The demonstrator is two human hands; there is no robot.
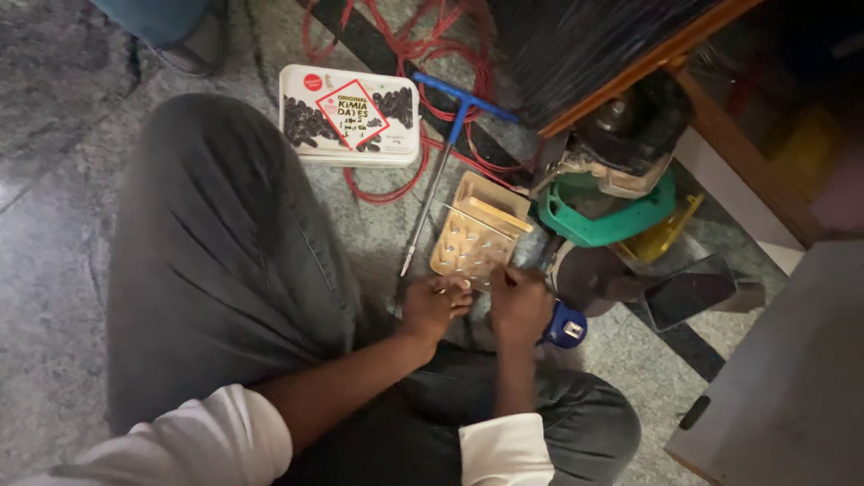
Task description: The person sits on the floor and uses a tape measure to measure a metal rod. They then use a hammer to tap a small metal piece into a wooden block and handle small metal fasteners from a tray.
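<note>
Perforated wooden board (475,236) on floor — both hands (434,306) (519,304) pinch near edge, fingers curled.

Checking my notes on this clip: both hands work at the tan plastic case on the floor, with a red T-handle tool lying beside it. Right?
Not quite. In the head view the T-handle tool has a blue handle, not red; the red thing is the cable. Both hands, left and right, are at the tan case.

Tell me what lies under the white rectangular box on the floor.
Loops of red cable run out from beneath the white box onto the stone floor. How much cable sits underneath is hidden by the box.
</note>
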